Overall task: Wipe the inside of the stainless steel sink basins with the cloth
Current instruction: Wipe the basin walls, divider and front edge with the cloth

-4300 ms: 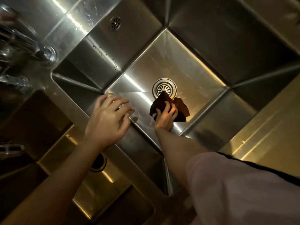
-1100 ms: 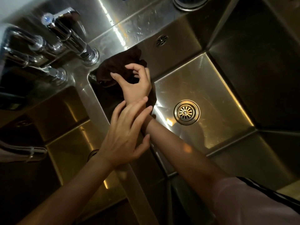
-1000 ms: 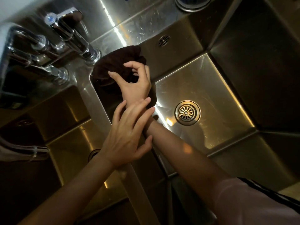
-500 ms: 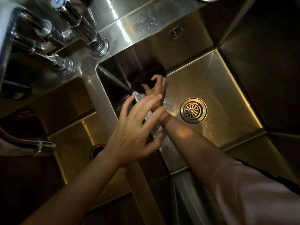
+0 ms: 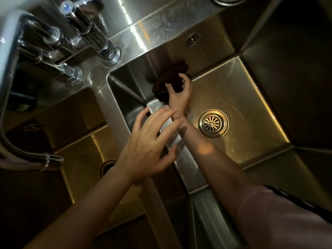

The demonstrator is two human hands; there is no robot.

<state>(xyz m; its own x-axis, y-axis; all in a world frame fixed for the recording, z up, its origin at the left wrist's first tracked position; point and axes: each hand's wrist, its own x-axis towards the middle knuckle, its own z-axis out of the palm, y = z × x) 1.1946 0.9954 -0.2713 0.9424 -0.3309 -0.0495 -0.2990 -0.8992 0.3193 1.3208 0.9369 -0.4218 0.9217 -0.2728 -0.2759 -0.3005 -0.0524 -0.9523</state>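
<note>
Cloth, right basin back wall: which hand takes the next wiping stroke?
Right. The right hand already grips the cloth against the basin's back wall, low near the floor. The left hand hovers open over the divider, holding nothing.

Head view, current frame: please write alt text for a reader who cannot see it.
A person's right hand grips a dark cloth against the far wall of the right sink basin, above its round drain. The open left hand hovers over the divider; taps stand behind.
</note>
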